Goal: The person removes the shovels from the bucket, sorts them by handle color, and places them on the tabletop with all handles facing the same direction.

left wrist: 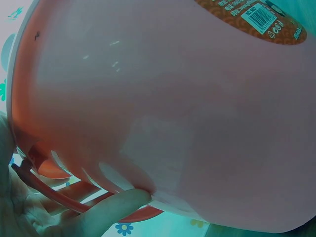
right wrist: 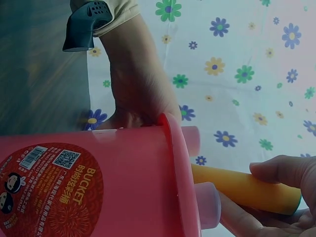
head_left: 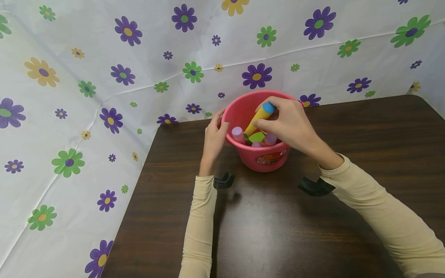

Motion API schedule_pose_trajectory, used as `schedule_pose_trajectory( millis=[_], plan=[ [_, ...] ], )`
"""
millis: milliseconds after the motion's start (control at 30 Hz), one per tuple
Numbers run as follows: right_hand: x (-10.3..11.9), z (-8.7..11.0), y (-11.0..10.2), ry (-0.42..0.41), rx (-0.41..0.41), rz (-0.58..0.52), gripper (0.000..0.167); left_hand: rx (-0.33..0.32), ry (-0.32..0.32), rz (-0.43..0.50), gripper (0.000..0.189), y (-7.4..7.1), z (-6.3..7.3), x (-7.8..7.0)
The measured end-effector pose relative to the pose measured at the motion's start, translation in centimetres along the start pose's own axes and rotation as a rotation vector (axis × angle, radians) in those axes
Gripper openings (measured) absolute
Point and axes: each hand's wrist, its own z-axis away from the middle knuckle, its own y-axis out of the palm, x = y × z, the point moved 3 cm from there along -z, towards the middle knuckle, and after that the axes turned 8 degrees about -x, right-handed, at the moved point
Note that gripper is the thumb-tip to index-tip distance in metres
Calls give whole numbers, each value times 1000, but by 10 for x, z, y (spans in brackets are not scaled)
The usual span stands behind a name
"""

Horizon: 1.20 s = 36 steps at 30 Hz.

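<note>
A pink plastic bucket (head_left: 264, 160) stands upright near the table's far edge. My left hand (head_left: 214, 137) grips it at the left side of the rim, by its red handle (left wrist: 59, 197) in the left wrist view. With thumb and fingers, my right hand (head_left: 292, 121) holds a yellow cylinder with a blue end (head_left: 259, 116), tilted at the bucket's mouth; its lower end is among other pieces. Inside are a purple cylinder (head_left: 238, 134), another purple cylinder (head_left: 270, 139) and a bright green piece (head_left: 256, 137). In the right wrist view, the yellow cylinder (right wrist: 237, 185) sticks out past the rim.
The dark wood-grain table (head_left: 264, 231) lies under both arms. A white cloth with flower prints (head_left: 146, 58) hangs behind and to the left. Each wrist wears a black camera mount, the left one (head_left: 224, 181) and the right one (head_left: 315, 187).
</note>
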Motion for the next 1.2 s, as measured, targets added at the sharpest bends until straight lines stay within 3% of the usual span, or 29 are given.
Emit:
schedule_pose_trajectory(
  millis=[1200],
  plan=[
    [0,4,-23,28,-38,-15,39,-7,6,9,53,0,-1,1]
  ],
)
